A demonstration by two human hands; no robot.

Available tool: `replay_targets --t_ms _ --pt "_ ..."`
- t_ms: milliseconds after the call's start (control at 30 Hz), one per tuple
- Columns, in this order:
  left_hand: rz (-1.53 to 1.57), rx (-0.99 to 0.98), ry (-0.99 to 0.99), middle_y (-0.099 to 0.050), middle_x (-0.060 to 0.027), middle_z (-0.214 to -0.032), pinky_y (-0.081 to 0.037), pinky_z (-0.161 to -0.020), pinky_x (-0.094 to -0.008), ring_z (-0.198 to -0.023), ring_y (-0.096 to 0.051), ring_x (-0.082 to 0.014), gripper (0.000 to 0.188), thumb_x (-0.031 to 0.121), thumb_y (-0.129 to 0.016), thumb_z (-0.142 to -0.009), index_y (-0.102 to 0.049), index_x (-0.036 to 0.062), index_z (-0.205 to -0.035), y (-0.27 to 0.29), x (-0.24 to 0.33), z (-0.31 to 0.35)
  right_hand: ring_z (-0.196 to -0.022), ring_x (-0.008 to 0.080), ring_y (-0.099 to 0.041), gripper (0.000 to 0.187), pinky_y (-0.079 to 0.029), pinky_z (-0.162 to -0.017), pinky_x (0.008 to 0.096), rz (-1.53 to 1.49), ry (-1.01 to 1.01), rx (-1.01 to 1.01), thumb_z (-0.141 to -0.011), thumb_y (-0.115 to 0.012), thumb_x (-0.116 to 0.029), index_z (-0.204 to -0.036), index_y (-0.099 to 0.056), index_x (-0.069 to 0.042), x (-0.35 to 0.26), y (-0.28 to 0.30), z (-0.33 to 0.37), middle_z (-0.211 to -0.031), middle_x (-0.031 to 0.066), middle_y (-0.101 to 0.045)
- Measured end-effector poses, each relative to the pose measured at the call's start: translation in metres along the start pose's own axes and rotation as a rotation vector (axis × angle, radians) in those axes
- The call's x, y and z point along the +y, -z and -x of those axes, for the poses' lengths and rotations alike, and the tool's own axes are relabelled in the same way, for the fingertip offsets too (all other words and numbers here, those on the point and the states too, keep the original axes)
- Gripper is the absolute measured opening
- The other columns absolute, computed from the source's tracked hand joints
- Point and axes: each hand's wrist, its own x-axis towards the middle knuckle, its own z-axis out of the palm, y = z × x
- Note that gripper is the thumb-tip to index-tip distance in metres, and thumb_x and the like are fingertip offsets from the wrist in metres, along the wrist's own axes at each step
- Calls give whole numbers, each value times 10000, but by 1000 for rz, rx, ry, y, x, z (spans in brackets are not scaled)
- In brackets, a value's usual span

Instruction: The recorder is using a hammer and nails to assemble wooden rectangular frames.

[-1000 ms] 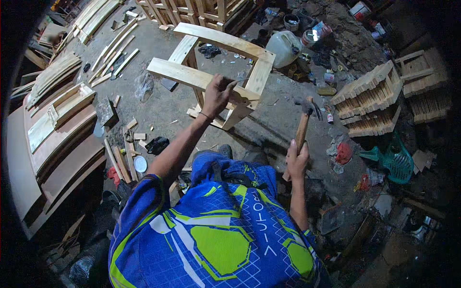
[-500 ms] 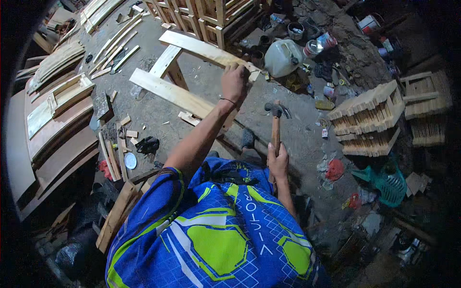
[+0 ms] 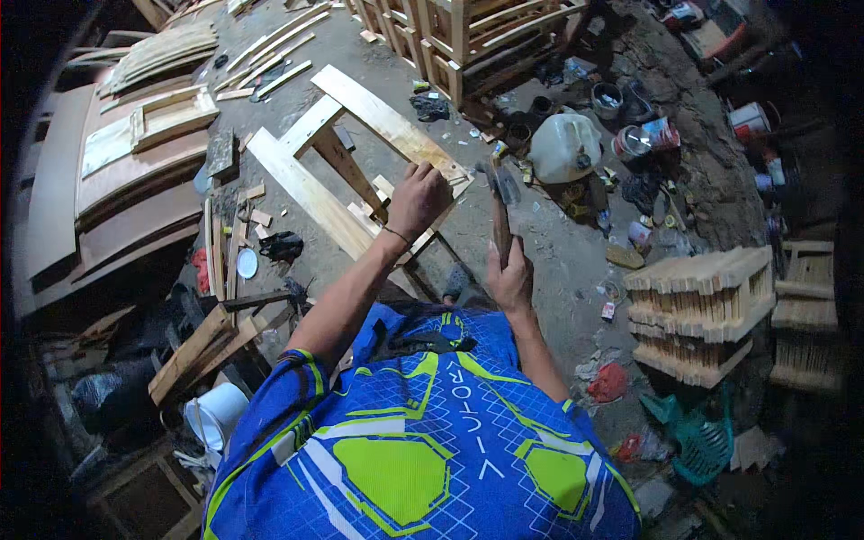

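A pale wooden frame (image 3: 382,121) of planks stands in front of me, two long planks joined by a crosspiece at the far end. Over its near right end is my left hand (image 3: 420,203), fingers curled closed. Whatever lies within those fingers is hidden. My right hand (image 3: 510,277) grips a hammer (image 3: 500,219) by its wooden handle. The hammer's metal head is up, just right of the plank's end and apart from it.
A whitish jerrycan (image 3: 560,151) and paint cans (image 3: 633,141) stand at the far right. Stacked wooden pieces (image 3: 702,310) and a green plastic item (image 3: 704,441) lie right. Wooden panels (image 3: 135,193) lean left; a white bucket (image 3: 220,416) sits near left. Slatted wooden frames (image 3: 459,45) stand beyond.
My right hand has brought the hammer forward, its head now level with the plank's end. My left hand stays at the frame's right end. The whole view has shifted.
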Motion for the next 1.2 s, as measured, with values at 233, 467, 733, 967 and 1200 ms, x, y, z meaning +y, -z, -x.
replay_targets --t_ms 233,467,733,967,1200 --pt "-74 -53 -52 -539 -123 -847 -489 -768 -403 -860 -546 -330 178 129 -695 -776 -546 39 -809 -3 -5 -1 -832 507 -611 324 -482 -655 533 98 -78 -158 -947 -580 -319 -998 -545 -1 15 9 -29 -864 298 -632" --pt "-9 -28 7 -540 -121 -856 -491 -779 -398 -868 -542 -328 197 141 -709 -758 -550 43 -818 4 1 -2 -639 142 -443 403 -382 -556 306 -595 641 317 -969 -493 -419 -1118 -556 -50 -107 181 -75 -729 28 -461" --pt "25 -15 14 -541 -121 -879 -491 -762 -402 -881 -539 -335 180 126 -704 -769 -558 42 -834 17 11 -2 -772 401 -581 425 -473 -635 466 262 -106 -135 -976 -511 -390 -1171 -510 -13 -60 59 -46 -843 219 -590" --pt "39 -11 36 -520 -100 -781 -480 -740 -399 -835 -549 -300 177 115 -698 -763 -535 48 -751 14 8 -6 -773 341 -639 304 -501 -677 444 73 -141 -15 -990 -531 -274 -1095 -530 10 62 33 -5 -822 179 -626" --pt "81 -1 60 -554 -127 -854 -487 -758 -424 -856 -553 -338 195 131 -708 -762 -548 37 -820 8 2 0 -766 210 -542 395 -468 -644 349 -1032 405 366 -981 -515 -360 -1167 -550 -13 -70 174 -65 -933 119 -569"
